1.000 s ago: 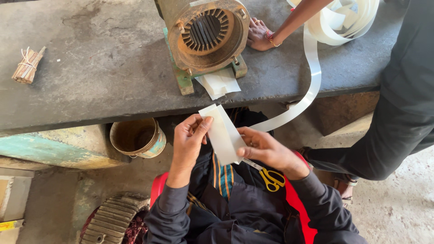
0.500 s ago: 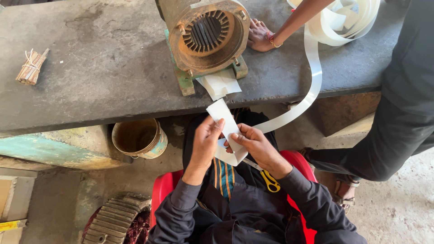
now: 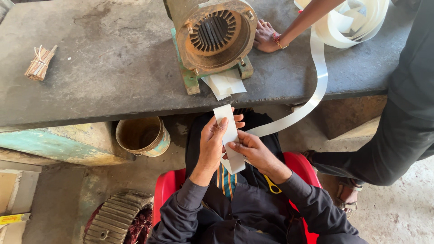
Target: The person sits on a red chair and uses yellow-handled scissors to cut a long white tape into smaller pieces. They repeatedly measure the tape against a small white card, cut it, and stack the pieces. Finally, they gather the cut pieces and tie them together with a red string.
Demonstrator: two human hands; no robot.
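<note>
two hands meet over the lap of the seated person: the left hand (image 3: 211,147) grips a white paper strip (image 3: 229,135) along its edge, thumb over the face, and the right hand (image 3: 252,151) pinches the same strip lower down, so both are grasping it. the piece stands nearly upright between them, well below the bench edge. the step in hand looks like folding or creasing the cut piece; finishing the crease calls for a firm, even press along one line. yellow-handled scissors (image 3: 272,184) lie in the lap by the right forearm. on the dark, stained bench (image 3: 113,77) sits a rusty motor housing (image 3: 216,36) with folded white pieces (image 3: 224,84) in front of it, and a bundle of sticks (image 3: 40,63) far left. another person's hand (image 3: 266,38) rests beside the housing, near a loose coil of white tape (image 3: 348,27). a worn bucket (image 3: 143,136) stands under the bench on a dusty concrete floor (image 3: 398,217).
</note>
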